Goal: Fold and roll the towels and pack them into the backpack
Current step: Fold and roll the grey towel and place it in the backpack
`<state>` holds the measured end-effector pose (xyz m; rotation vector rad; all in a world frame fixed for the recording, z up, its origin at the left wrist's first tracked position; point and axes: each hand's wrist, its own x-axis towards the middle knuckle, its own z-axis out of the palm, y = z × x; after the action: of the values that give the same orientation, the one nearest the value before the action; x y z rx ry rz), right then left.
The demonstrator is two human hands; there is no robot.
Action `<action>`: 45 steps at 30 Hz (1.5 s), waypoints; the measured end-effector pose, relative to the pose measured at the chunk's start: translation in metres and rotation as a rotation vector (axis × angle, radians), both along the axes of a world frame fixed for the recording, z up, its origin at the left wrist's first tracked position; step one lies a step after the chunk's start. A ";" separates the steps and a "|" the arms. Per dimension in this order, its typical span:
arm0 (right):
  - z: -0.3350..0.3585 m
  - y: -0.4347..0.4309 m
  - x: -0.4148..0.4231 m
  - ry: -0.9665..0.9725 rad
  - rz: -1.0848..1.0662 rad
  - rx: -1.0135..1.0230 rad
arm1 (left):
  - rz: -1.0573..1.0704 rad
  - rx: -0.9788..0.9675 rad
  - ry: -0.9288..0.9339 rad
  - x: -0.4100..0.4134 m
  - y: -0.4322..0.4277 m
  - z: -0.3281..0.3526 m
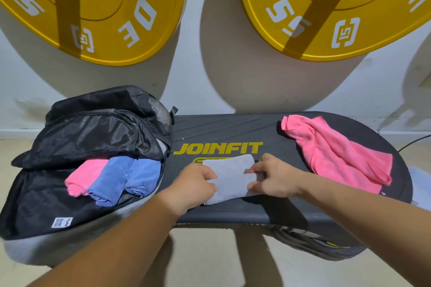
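A grey towel (231,177), folded into a narrow strip, lies in the middle of the dark step board (233,130). My left hand (198,184) grips its left edge and my right hand (275,176) pinches its right edge. A crumpled pink towel (335,151) lies loose on the right part of the board. On the left the black backpack (88,133) lies open, with a rolled pink towel (81,177) and two rolled blue towels (109,182) (144,175) side by side inside it.
Two big yellow weight plates (105,7) (338,7) hang on the white wall behind the board. A dark strap or cable bundle (310,240) lies under the board's near right edge. A black cable (412,143) runs along the floor at far right.
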<state>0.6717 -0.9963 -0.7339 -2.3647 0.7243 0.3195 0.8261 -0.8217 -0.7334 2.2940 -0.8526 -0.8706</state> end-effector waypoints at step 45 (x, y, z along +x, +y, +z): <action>0.016 -0.011 0.023 -0.095 -0.258 0.817 | -0.271 -0.057 0.077 0.006 0.010 -0.012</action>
<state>0.6944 -1.0071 -0.7176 -1.4899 0.6753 0.3115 0.8322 -0.8113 -0.7458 2.1121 -1.1565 -1.0294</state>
